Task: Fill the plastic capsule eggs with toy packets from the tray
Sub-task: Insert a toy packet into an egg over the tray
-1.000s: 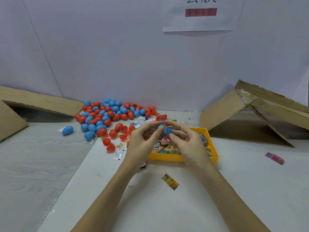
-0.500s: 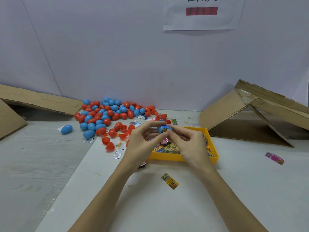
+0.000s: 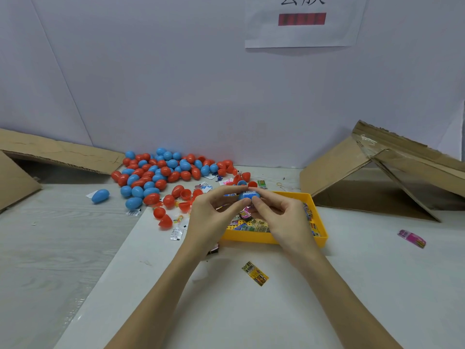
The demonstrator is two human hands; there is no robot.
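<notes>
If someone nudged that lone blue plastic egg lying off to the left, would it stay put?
Probably not: the lone blue plastic egg is rounded and smooth, so it would likely roll, curving towards its narrower end. It looks hollow, so probably light. Its glossy shell may slip in fingers.

Both bare forearms reach up from the bottom edge and meet at mid-frame. The left hand (image 3: 211,217) and right hand (image 3: 281,217) face each other, fingertips curled and pinching together.
</notes>
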